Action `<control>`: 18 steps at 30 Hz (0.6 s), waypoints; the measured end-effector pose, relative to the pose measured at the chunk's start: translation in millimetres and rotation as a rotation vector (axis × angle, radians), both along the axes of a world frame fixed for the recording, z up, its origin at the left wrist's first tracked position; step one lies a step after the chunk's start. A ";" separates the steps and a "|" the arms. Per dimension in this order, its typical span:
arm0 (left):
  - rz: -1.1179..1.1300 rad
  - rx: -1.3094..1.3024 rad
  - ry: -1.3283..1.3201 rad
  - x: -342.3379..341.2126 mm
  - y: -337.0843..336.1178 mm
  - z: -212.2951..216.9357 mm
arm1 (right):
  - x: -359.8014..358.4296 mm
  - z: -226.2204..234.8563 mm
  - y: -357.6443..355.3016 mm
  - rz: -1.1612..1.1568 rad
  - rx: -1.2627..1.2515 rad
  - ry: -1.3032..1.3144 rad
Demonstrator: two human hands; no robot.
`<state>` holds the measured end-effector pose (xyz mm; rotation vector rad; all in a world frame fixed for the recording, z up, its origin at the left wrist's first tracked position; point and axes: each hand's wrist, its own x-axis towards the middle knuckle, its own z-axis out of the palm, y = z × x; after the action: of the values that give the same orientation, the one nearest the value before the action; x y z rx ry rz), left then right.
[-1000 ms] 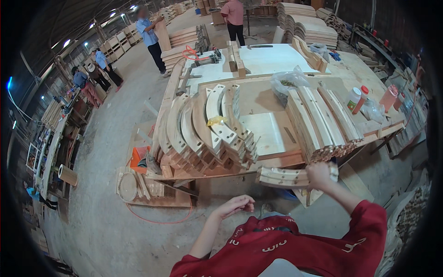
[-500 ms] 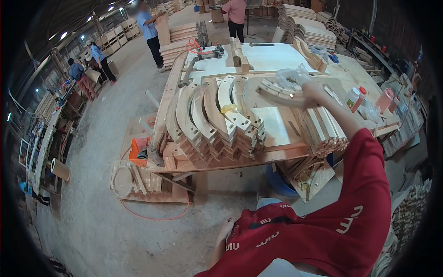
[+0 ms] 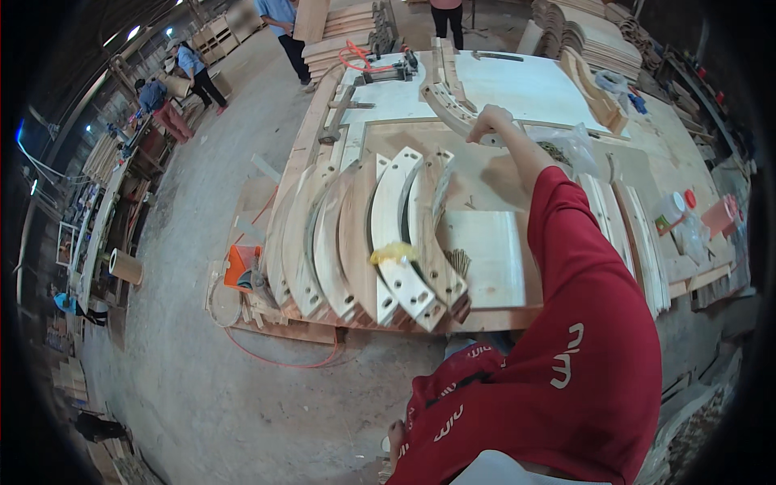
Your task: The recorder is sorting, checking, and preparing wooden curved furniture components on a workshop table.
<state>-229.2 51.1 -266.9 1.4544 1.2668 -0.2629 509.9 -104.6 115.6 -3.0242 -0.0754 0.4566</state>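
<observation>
Right hand (image 3: 491,123) is clamped around the curved wooden piece (image 3: 449,109) over the surface (image 3: 517,81); best to set it down level, clear of the stack.

Big workbench (image 3: 501,267) sat dead center, with a row of curved wood pieces (image 3: 364,234) standing on edge along its 9 o'clock side. At 12 o'clock the right hand (image 3: 491,123) gripped another curved piece (image 3: 453,109). A plastic bag (image 3: 570,145) lay just at 3 o'clock of that hand, and bottles (image 3: 675,208) sat further toward 3.
</observation>
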 end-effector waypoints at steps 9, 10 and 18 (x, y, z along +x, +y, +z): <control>0.085 0.026 0.052 64.5 -45.6 -55.2 | 95.9 -90.0 79.4 0.045 0.621 0.373; 0.091 0.032 0.058 68.5 -47.5 -56.9 | 97.5 -95.5 91.7 0.044 0.764 0.459; 0.148 0.088 0.092 76.5 -54.8 -64.5 | 126.5 -148.1 163.7 0.076 0.985 0.547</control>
<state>-152.7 -3.6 -331.4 1.4284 1.4689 -0.1783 636.4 59.0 -32.5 -1.8781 -0.2795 0.9007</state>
